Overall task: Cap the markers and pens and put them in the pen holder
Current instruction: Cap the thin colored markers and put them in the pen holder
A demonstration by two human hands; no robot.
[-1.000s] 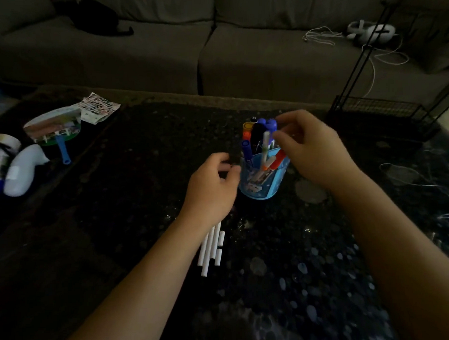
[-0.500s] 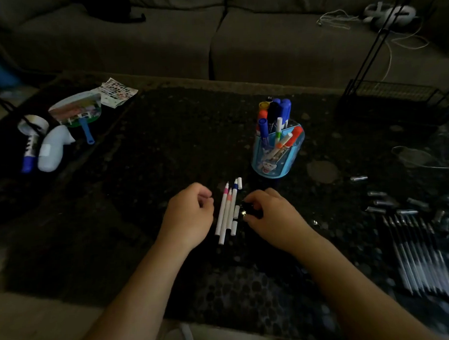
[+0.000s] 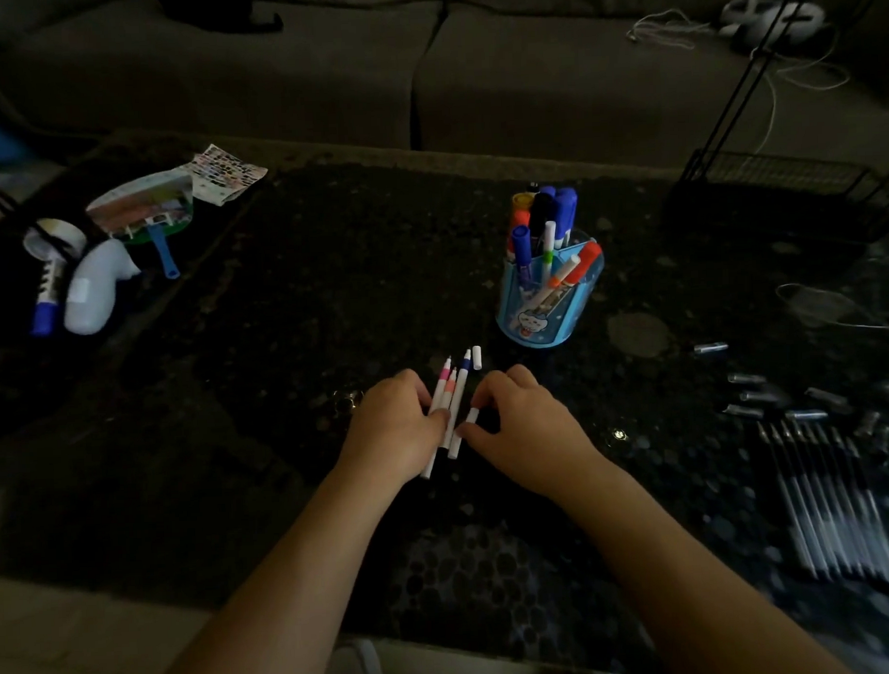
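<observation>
A blue pen holder [image 3: 547, 308] stands on the dark table [image 3: 281, 342] with several capped markers in it. In front of it lie three uncapped white markers [image 3: 457, 386] side by side, with pink, orange and blue tips. One white cap [image 3: 477, 357] lies loose by their tips. My left hand [image 3: 392, 427] has its fingers curled against the pink-tipped marker, thumb tip on top of it. My right hand [image 3: 528, 422] pinches a second white cap [image 3: 473, 415] between index finger and thumb, just right of the markers.
A row of several dark pens [image 3: 831, 505] lies at the right with several silvery caps [image 3: 749, 395] above them. At the far left are a hand fan [image 3: 141, 211], a white bottle [image 3: 96, 293] and a tape roll [image 3: 51, 239]. A black wire rack [image 3: 780, 184] stands back right, before the sofa.
My right hand left the pen holder and came down to the caps beside the markers. My left hand closed in on the markers from the left. The view tilted down.
</observation>
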